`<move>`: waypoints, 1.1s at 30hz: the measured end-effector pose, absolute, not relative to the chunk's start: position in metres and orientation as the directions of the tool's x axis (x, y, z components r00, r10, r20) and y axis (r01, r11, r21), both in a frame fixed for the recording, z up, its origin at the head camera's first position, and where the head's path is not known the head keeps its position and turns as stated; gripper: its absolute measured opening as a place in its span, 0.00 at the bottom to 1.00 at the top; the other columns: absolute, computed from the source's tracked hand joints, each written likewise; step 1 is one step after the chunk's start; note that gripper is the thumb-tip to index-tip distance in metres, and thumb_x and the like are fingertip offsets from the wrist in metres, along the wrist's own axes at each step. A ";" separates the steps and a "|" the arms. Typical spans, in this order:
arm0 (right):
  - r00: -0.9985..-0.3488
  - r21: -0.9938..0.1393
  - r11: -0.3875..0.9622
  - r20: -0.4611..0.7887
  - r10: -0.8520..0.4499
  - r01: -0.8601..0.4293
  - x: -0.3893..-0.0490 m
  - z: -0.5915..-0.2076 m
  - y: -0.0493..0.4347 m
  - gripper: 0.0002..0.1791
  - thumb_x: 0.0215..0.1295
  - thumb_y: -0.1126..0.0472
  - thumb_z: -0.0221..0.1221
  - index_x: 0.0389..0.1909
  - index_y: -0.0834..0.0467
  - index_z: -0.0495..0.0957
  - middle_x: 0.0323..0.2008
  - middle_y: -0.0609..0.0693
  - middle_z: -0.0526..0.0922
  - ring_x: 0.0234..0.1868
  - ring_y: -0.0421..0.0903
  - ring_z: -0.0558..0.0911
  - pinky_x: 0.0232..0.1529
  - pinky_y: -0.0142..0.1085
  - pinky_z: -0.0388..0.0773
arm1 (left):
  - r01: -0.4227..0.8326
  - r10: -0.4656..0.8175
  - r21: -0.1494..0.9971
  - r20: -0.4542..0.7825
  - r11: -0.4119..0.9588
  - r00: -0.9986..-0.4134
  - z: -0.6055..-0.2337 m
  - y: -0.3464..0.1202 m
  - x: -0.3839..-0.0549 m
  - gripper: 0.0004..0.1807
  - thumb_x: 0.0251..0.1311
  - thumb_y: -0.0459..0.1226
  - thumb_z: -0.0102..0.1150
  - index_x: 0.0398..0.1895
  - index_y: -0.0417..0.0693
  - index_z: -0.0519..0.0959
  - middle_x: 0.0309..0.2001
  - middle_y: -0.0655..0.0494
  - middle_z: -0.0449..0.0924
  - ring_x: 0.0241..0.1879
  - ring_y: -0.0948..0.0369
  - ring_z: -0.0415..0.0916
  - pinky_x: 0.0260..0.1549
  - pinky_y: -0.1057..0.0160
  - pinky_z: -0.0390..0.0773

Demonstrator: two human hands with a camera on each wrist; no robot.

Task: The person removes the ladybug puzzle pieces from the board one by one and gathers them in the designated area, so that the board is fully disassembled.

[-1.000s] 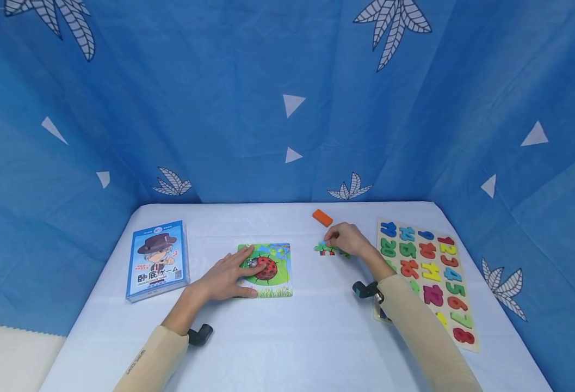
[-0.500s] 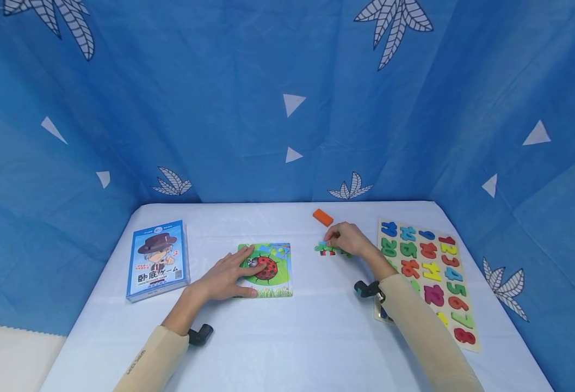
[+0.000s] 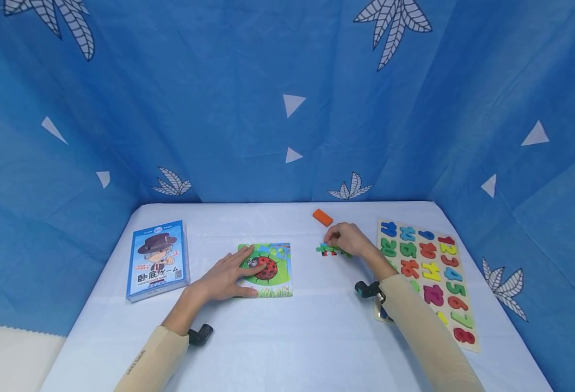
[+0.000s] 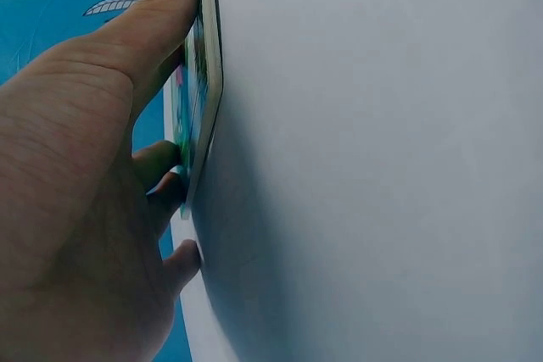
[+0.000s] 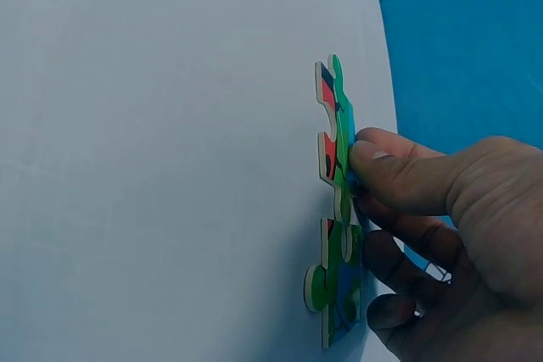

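My left hand (image 3: 226,276) lies with fingers spread over a square ladybug jigsaw puzzle (image 3: 279,267) at mid-table, covering its left part. In the left wrist view, the thumb runs along the near edge of the puzzle board (image 4: 212,65), and one fingertip (image 4: 185,264) rests off it. Farther right, my right hand (image 3: 348,239) pinches a green, red and blue jigsaw piece (image 5: 329,154) between thumb and finger, low over the table. A second green jigsaw piece (image 5: 338,294) lies right beside it, under the other curled fingers.
A blue card game box (image 3: 159,258) stands at the left. An orange block (image 3: 322,218) lies behind my right hand. At the right is a number board (image 3: 431,283) with colourful numerals, partly under my right sleeve. Blue cloth (image 3: 287,125) hangs behind the white table.
The jigsaw piece at my right fingertips has shifted very slightly to the right. My left hand and the ladybug puzzle have stayed put.
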State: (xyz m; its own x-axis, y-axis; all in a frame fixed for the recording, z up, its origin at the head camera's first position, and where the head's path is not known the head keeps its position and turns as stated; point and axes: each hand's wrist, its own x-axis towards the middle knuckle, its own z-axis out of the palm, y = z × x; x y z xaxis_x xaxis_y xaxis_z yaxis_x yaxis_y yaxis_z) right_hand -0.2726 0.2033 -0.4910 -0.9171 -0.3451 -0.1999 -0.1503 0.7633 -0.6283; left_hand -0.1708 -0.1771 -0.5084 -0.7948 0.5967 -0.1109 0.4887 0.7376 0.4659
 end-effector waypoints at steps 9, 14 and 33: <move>-0.915 -0.620 0.765 -0.181 -0.359 -0.178 -0.274 -0.495 0.205 0.09 0.68 0.68 0.62 0.34 0.51 0.87 0.38 0.46 0.85 0.42 0.47 0.77 0.49 0.42 0.75 | 0.495 0.600 0.467 -0.100 0.733 -0.794 -0.509 -0.178 -0.171 0.40 0.58 0.61 0.65 0.73 0.64 0.69 0.81 0.45 0.41 0.80 0.45 0.38 0.74 0.36 0.45; -0.917 -0.621 0.763 -0.174 -0.358 -0.180 -0.274 -0.494 0.205 0.10 0.68 0.68 0.62 0.34 0.51 0.87 0.38 0.47 0.85 0.42 0.48 0.77 0.49 0.42 0.76 | 0.497 0.600 0.463 -0.100 0.734 -0.794 -0.508 -0.177 -0.170 0.40 0.58 0.61 0.65 0.73 0.64 0.69 0.81 0.45 0.41 0.80 0.45 0.38 0.74 0.35 0.45; -0.926 -0.616 0.767 -0.156 -0.343 -0.180 -0.271 -0.496 0.207 0.08 0.69 0.67 0.62 0.36 0.52 0.87 0.36 0.46 0.84 0.42 0.48 0.77 0.49 0.42 0.76 | 0.507 0.608 0.463 -0.091 0.727 -0.789 -0.512 -0.178 -0.171 0.41 0.58 0.63 0.63 0.74 0.64 0.68 0.81 0.45 0.41 0.80 0.46 0.37 0.74 0.36 0.45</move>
State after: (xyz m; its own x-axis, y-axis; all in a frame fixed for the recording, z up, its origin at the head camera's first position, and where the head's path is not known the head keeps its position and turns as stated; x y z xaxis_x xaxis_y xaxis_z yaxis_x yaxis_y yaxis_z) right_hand -0.2714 0.2069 -0.4964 -0.9264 -0.3427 -0.1560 -0.1797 0.7666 -0.6165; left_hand -0.1706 -0.1781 -0.5118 -0.7887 0.6080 -0.0912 0.5069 0.7269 0.4633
